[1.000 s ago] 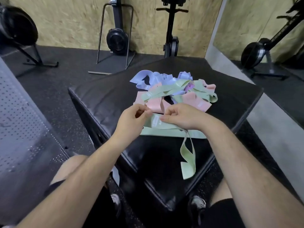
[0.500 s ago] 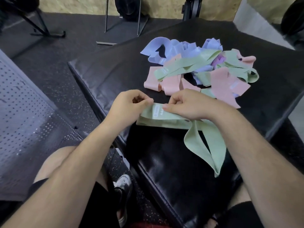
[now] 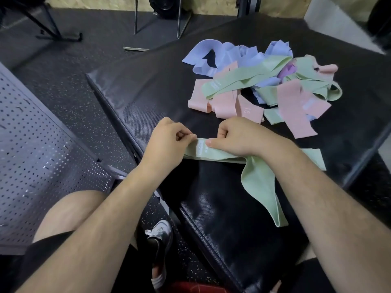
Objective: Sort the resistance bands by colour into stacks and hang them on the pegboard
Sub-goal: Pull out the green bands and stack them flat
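Fingertips (image 3: pixel 192 137) of left hand (image 3: pixel 169 142) and right hand (image 3: pixel 239 138) pinch the left end of the green bands (image 3: pixel 203 152). Long axis runs rightward under the right wrist. Unsorted pile (image 3: pixel 264 85) lies beyond; pegboard (image 3: pixel 31 144) lies leftward, nearer the left hand.

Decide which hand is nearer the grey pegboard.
Left. The left hand pinches the green band on the side nearer the pegboard; the right hand holds it farther right.

You can read a white "15" printed sideways on the pink band (image 3: pixel 247 111) nearest you, white print on the green band (image 3: pixel 203 148) you hold too blurred to read, pale marks on the far green band (image 3: pixel 218 83) likewise unreadable
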